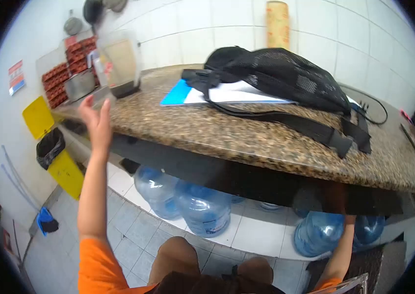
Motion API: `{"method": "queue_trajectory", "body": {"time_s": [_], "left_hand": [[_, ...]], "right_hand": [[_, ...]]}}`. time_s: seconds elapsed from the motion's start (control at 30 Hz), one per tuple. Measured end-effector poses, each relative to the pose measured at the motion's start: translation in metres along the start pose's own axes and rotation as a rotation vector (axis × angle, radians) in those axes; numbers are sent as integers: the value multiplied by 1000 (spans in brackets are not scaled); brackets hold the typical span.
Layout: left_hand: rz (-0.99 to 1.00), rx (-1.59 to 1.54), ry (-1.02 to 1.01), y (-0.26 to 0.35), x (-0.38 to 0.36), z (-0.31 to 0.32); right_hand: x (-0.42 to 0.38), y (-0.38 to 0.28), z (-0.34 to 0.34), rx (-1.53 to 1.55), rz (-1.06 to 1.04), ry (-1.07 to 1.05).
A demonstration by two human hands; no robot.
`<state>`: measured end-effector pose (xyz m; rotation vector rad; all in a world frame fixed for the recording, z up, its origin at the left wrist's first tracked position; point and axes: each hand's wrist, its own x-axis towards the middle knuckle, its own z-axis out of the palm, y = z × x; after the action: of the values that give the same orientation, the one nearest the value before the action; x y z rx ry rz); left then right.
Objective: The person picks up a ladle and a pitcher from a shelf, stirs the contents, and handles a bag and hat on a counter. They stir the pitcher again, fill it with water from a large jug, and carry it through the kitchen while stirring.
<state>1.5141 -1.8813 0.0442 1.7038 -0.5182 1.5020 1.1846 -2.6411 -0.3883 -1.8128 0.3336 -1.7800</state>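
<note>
Big water jug (319,235), lower right, under desk (207,128), right by right arm (339,255): see-through blue plastic, pretty shiny, contents hard to tell. Right grip's lost in shadow, so can't tell if open, sorry. Left grip (98,117) up at desk's left end, fingers spread, near clear dark-based container (121,61). Yellow bin (66,171), far left: black liner inside.

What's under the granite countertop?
Large blue translucent water jugs on white tiles, left and right. The dark panel below the edge hides some jug tops and whatever sits further back. The right forearm reaches in; its hand can't be made out.
</note>
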Motion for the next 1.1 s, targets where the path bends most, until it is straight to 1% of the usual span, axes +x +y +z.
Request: {"method": "queue_trajectory", "body": {"time_s": [0.03,0.07,0.1,0.13,0.17,0.2,0.23,0.27,0.3,0.33,0.37,0.4,0.43,0.47,0.5,0.53,0.57,0.63,0.7,0.73,0.77,0.8,0.83,0.9,0.93,0.97,1.0,1.03,1.1], "left_hand": [[-246,-57,59,-5,4,15],[-229,14,139,0,5,20],[-227,17,151,-1,10,20],[-205,83,116,-2,13,21],[-184,145,81,-4,17,22],[-136,185,26,0,21,21],[-140,182,28,4,26,21],[-64,101,-73,8,34,26],[13,18,-174,9,42,33],[10,7,-176,8,53,45],[105,50,-151,7,64,61],[196,92,-129,6,72,77],[186,73,-143,10,80,89],[-9,188,-225,18,89,96],[-200,309,-310,24,97,105],[-322,138,-366,15,109,113],[-446,-29,-415,1,121,119],[-449,-71,-449,-7,136,127],[-439,-123,-471,-16,152,132],[-512,-198,-548,-21,157,134],[-583,-272,-625,-27,160,137],[-587,-290,-542,-29,158,138],[-596,-293,-550,-42,164,141],[-523,-206,-204,-73,183,148],[-550,-214,-206,-67,185,135],[-575,-222,-209,-57,187,114],[-532,-61,-127,-51,187,97],[-486,100,-45,-53,190,83],[-617,-411,-238,-75,202,47]], "right_hand": [[-8,-8,7,25,22,-11],[-11,-3,0,44,45,-19],[-28,-2,-9,60,69,-22],[-38,-16,0,69,95,-22],[-27,-25,11,76,118,-20],[-32,-42,23,80,143,-21],[-34,-60,41,83,170,-24],[-36,-82,53,84,198,-28],[-15,-110,83,83,227,-29],[-9,-132,97,79,255,-28],[-28,-148,92,69,284,-25],[-11,-182,122,53,315,-23],[-25,-210,130,34,351,-22],[-19,-240,151,8,398,-22],[-36,-267,160,-17,449,-23],[-44,-288,172,-36,493,-25],[-49,-290,164,-51,537,-31],[-54,-326,181,-205,576,-155],[-87,-308,199,-219,431,-148],[-94,-312,200,-233,437,-149],[-100,-316,200,-315,274,-254],[-101,-318,200,-392,109,-358],[-96,-317,198,-403,113,-364],[-81,-311,199,-215,308,-854],[-87,-291,203,-218,316,-857],[-101,-259,213,-288,166,-849],[-107,-239,220,-355,12,-836],[-107,-240,222,-354,16,-839],[-94,-238,228,-281,50,-875]]}}
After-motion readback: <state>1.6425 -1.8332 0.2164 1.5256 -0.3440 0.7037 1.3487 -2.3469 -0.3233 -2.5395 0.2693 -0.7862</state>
